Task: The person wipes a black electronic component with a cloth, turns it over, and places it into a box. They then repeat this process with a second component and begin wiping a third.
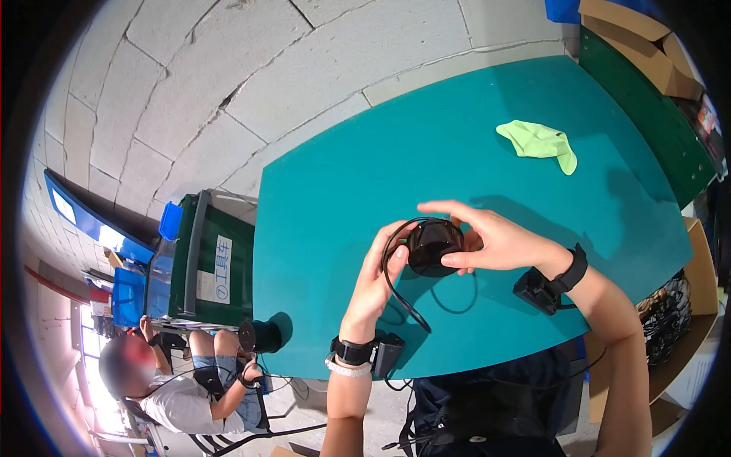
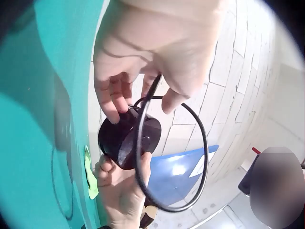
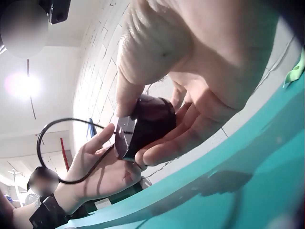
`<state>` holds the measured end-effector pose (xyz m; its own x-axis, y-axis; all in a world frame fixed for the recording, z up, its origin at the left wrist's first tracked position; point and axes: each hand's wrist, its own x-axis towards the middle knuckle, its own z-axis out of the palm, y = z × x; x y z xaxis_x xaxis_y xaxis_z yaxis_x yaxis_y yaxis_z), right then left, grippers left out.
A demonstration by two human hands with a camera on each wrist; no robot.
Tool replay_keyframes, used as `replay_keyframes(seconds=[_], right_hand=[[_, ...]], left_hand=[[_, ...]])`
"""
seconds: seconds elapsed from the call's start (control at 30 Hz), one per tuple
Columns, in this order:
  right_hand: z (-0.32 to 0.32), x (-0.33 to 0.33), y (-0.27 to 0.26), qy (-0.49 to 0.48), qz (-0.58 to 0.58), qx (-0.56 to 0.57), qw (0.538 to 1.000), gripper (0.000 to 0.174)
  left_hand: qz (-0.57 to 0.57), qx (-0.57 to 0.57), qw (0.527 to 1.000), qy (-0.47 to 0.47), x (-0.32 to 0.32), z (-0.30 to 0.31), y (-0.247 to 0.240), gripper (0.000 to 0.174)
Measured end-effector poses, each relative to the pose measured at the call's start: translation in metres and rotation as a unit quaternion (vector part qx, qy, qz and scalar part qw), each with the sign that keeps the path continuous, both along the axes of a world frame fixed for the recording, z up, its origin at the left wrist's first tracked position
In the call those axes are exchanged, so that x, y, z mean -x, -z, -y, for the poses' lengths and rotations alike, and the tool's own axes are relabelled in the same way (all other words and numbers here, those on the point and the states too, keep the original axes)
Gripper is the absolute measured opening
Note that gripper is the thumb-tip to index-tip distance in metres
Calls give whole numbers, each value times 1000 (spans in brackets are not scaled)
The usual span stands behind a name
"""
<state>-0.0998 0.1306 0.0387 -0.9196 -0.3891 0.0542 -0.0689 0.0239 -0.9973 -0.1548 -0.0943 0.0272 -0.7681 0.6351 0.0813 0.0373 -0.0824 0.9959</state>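
Note:
A glossy black rounded device with a black cable is held between both hands above the green table. My right hand grips it from the right, thumb on the near face and fingers round the far side. From the left, the curled fingers of my left hand hold its edge, as the left wrist view also shows. A loop of the cable passes between left thumb and fingers and hangs out past the device. In the right wrist view the device's dark body lies between right thumb and fingers; its far side is hidden.
A light green cloth lies toward the far right of the table. On the left edge stands a dark cylinder, near a seated person. A green tool cart is beyond; an open cardboard box stands at right.

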Motion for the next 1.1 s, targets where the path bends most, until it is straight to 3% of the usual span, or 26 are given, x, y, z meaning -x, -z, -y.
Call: replay_keyframes(seconds=[0.2, 0.3, 0.37, 0.5, 0.57, 0.63, 0.7, 0.8, 0.9, 1.1], right_hand=[[2, 0, 1, 30, -49, 26, 998, 55], [-5, -2, -12, 62, -86, 43, 993, 56], [-16, -12, -30, 113, -81, 75, 987, 57], [-62, -64, -67, 266, -191, 115, 938, 52], [-99, -109, -76, 347, -247, 83, 901, 48], [-124, -154, -76, 459, -281, 199, 819, 42], [-178, -215, -48, 509, -331, 175, 775, 33], [-228, -301, -18, 636, -313, 229, 667, 29], [-273, -370, 41, 755, -234, 259, 555, 31], [-361, -446, 228, 796, -96, 397, 447, 34]], left_hand=[[-30, 28, 999, 7, 0, 1, 0, 45], [15, -63, 998, -6, -4, -2, -3, 54], [1, -125, 992, 34, 0, -5, 0, 56], [2, -78, 997, -28, -5, -4, -2, 58], [-7, -70, 997, -26, -4, -1, -3, 54], [-2, -44, 999, -10, -3, 5, -3, 51], [-9, -49, 999, 7, 2, 7, 1, 52], [-9, -48, 999, 6, 11, 11, 11, 50], [-9, -40, 999, -17, 17, 13, 15, 49], [-11, -4, 999, -46, 13, 24, -4, 42]])
